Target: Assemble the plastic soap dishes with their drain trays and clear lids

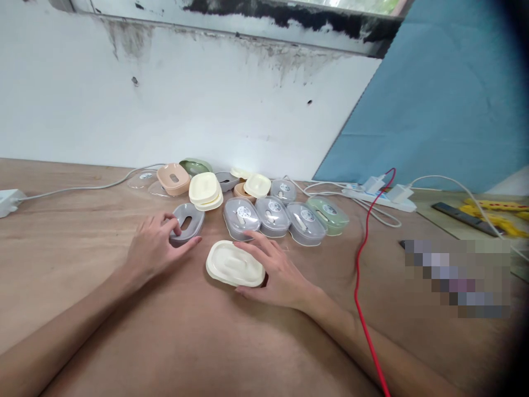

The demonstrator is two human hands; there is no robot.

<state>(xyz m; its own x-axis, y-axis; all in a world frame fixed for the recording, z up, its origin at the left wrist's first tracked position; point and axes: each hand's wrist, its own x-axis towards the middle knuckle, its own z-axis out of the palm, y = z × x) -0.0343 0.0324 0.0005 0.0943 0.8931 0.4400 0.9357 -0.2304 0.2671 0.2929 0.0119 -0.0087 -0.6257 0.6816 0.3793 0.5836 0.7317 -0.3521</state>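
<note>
My left hand (pixel 157 242) has its fingers at the left rim of a grey oval box part (pixel 195 223) with a slot in its top, and its thumb along the near side. In front of me, my right hand (pixel 275 270) holds the right end of a cream oval piece (pixel 231 263), fingers above and thumb at the near edge. Beyond it stand grey boxes with clear lids (pixel 242 215) and a green one (pixel 328 215). Cream pieces (pixel 204 187) lie stacked behind the grey part, beside a peach slotted part (pixel 173 179).
A red cable (pixel 359 275) runs down the table right of my right hand. At the back right lies a white power strip (pixel 378 197) with plugs and white cords. A white adapter (pixel 10 201) sits at far left. The white wall (pixel 185 99) rises behind the boxes.
</note>
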